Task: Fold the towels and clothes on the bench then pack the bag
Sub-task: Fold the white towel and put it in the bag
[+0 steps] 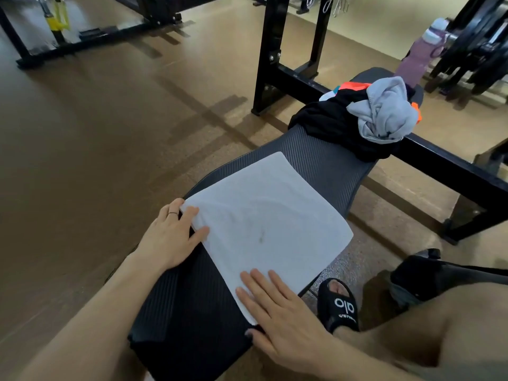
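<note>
A white towel (270, 215) lies flat as a folded square on the dark ribbed bench (324, 160). My left hand (171, 236) rests on the towel's left corner with straight fingers. My right hand (280, 309) lies flat on its near corner, fingers straight. Farther along the bench sits a heap of clothes: a crumpled grey garment (384, 111) on top of a black one (332, 119) with orange and white patches. A dark bag (428, 273) stands on the floor at the right, partly hidden by my leg.
A black steel rack frame (275, 50) and its floor beam (453, 166) cross behind the bench. A purple water bottle (420, 53) stands at the bench's far end. My foot in a black sandal (339, 303) is beside the bench. Brown floor spreads to the left.
</note>
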